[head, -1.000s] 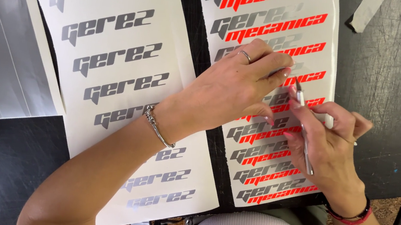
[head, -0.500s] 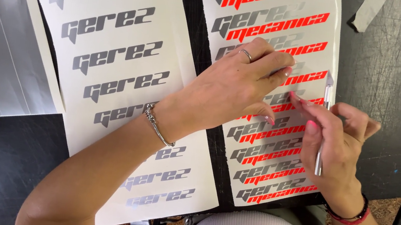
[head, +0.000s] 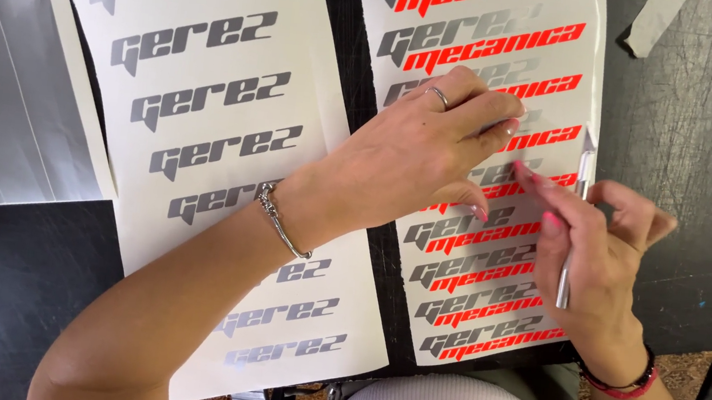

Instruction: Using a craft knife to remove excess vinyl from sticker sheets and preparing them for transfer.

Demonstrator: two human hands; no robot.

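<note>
Two white sticker sheets lie side by side on my dark table [head: 700, 159]. The left sheet [head: 226, 167] carries rows of slanted grey lettering down its length. The right sheet [head: 473, 267] has rows pairing grey lettering with bright red lettering beneath; my left hand [head: 413, 166] presses flat on its middle, my right hand [head: 600, 255] touches its right edge.
</note>
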